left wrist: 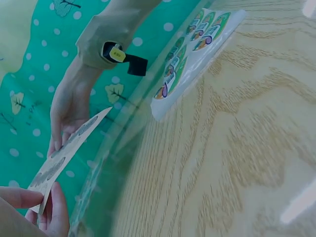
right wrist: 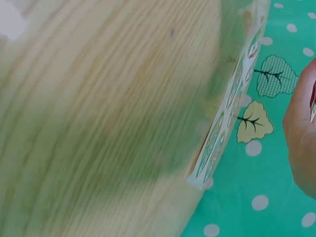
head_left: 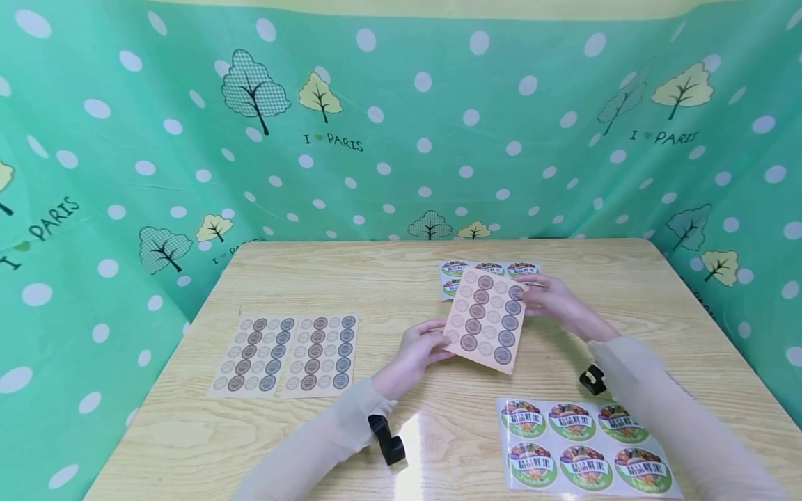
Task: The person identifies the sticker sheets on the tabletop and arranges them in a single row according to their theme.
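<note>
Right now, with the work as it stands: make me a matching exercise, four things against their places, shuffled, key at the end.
Things:
1. left fingers
2. right fingers
3. two flat tan sheets
4. nearer fruit sticker sheet

Places:
A. left side of the table, side by side
B. upper right edge of the raised sheet
C. front right of the table
D. lower left edge of the raised sheet

Pairs: 1-D, 2-B, 3-A, 4-C

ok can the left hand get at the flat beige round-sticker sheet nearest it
Probably yes, once free: the left hand grips the raised round-sticker sheet, but the flat sheet lies close by with nothing seen on top.
</note>
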`<state>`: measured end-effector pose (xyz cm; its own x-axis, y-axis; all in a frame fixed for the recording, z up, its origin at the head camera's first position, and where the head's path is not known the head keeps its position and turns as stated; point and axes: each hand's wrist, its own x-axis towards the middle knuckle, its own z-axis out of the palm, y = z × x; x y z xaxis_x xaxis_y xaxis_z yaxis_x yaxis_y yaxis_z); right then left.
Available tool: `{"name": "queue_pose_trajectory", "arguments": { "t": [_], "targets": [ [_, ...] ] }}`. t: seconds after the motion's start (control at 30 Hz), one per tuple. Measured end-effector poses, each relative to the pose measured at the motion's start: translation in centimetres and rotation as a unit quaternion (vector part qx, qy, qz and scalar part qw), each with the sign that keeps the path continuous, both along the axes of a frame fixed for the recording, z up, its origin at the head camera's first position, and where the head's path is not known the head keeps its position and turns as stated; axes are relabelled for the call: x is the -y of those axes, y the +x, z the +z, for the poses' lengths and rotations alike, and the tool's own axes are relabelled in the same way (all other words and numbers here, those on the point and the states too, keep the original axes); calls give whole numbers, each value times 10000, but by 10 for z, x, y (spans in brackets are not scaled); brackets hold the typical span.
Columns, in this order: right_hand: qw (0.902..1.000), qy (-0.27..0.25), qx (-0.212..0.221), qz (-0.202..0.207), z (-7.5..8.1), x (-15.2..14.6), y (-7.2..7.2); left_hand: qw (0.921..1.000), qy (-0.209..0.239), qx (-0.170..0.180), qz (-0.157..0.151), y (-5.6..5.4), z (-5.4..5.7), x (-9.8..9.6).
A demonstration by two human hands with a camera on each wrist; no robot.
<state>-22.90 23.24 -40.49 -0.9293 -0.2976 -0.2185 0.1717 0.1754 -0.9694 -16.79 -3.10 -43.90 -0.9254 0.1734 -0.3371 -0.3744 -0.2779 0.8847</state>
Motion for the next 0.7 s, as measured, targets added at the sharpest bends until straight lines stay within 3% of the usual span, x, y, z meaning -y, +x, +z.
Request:
{"name": "queue_pose_trajectory", "arguments": {
  "t": [0.7],
  "targets": [
    [9996, -96, 116, 248, -11, 40, -4, 9990, -405, -121, 164, 12, 0, 40]
  ]
}}
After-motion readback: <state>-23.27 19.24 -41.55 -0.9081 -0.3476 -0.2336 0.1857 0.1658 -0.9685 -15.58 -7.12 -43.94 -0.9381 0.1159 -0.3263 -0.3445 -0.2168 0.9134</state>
